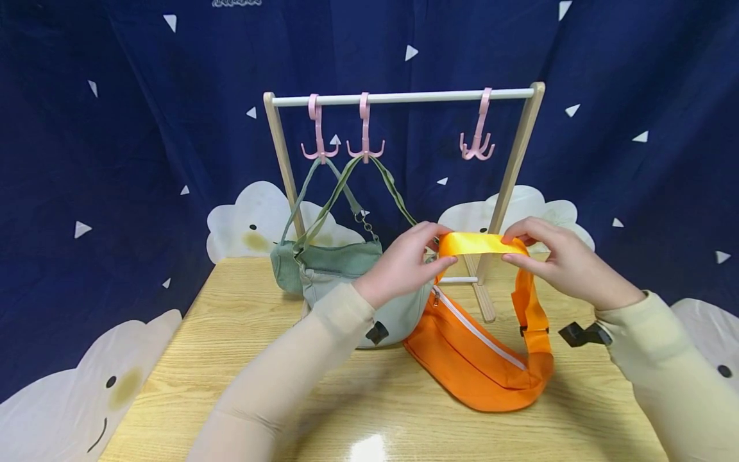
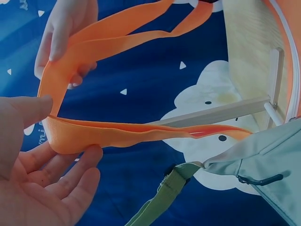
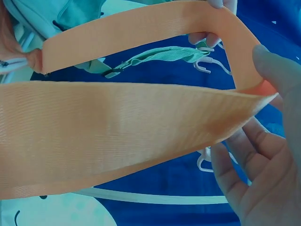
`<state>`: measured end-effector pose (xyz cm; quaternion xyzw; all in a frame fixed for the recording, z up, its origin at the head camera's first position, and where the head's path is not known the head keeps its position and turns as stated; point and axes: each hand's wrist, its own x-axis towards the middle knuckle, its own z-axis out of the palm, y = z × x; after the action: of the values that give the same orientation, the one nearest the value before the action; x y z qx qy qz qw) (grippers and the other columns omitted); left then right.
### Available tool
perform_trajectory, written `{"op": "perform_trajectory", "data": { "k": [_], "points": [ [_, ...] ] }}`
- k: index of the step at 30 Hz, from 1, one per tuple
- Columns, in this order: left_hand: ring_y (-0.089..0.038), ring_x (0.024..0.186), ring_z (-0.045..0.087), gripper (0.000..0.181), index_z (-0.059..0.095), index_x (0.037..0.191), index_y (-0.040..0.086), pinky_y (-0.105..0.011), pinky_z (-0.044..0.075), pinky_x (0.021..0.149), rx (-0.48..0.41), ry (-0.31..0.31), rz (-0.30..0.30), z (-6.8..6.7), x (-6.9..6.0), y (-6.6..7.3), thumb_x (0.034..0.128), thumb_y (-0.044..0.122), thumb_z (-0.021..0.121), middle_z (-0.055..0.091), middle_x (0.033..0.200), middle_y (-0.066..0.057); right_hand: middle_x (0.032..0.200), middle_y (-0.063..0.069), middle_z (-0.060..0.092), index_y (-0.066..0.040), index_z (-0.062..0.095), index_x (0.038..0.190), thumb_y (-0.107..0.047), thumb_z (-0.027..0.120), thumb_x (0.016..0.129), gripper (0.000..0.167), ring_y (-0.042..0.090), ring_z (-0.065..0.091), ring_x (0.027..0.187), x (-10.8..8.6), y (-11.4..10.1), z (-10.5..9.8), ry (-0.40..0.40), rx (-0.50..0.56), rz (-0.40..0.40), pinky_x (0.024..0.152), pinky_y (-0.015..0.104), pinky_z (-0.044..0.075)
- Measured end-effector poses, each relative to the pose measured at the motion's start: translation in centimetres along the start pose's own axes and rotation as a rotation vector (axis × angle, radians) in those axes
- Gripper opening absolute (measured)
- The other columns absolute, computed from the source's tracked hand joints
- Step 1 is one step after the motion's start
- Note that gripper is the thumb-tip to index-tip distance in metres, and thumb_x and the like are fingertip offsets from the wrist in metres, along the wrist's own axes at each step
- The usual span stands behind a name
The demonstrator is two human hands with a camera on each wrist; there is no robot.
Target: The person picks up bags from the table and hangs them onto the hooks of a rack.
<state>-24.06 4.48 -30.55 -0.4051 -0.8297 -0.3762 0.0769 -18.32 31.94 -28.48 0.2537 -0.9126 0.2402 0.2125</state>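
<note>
An orange waist bag (image 1: 470, 366) rests on the table in front of the rack, its white zipper slanting across the top. Its strap (image 1: 476, 243) is raised in a loop above the bag, with a black buckle (image 1: 522, 330) on the right side. My left hand (image 1: 407, 262) pinches the strap's left bend between thumb and fingers. At the right bend, my right hand (image 1: 557, 262) pinches it too. In the left wrist view the strap (image 2: 103, 134) runs between the left thumb and fingers. The right wrist view shows the doubled strap (image 3: 117, 127) in the right hand (image 3: 263, 165).
A wood rack with a white bar (image 1: 427, 97) stands behind. A dark green bag (image 1: 285, 269) and a pale green bag (image 1: 398, 311) hang by straps from two pink hooks at left. A third pink hook (image 1: 478, 138) is near the right post.
</note>
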Motion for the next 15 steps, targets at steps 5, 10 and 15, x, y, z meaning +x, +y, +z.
{"op": "perform_trajectory", "data": {
  "k": [5,10,15],
  "points": [
    [-0.016,0.103,0.065,0.042,0.061,0.133,0.009,-0.018,0.052,0.088,-0.006,0.011,-0.013,-0.16,0.08,0.30,0.0976,0.027,0.073,0.064,0.123,-0.004,0.105,-0.003,0.070,-0.013,0.070,0.110,-0.003,0.080,0.087,0.027,0.005,0.055,0.093,0.14,-0.09,-0.12,0.033,-0.002,-0.001,0.083,0.004,0.042],
    [-0.017,0.103,0.064,0.042,0.061,0.134,0.010,-0.015,0.052,0.087,-0.012,0.031,-0.032,-0.24,0.28,0.51,0.0973,0.027,0.073,0.063,0.123,-0.003,0.105,-0.002,0.070,-0.013,0.070,0.111,-0.003,0.081,0.087,0.028,0.003,0.055,0.092,0.40,-0.04,-0.42,0.046,-0.019,-0.004,0.079,0.006,0.045],
    [-0.016,0.102,0.063,0.044,0.060,0.134,0.009,-0.015,0.052,0.086,-0.023,0.044,-0.046,-0.25,0.42,0.60,0.0962,0.026,0.075,0.063,0.123,-0.004,0.107,-0.002,0.070,-0.016,0.070,0.112,-0.007,0.081,0.089,0.027,0.002,0.054,0.093,0.73,-0.01,-0.76,0.028,-0.024,0.025,0.070,0.012,0.048]
  ]
}}
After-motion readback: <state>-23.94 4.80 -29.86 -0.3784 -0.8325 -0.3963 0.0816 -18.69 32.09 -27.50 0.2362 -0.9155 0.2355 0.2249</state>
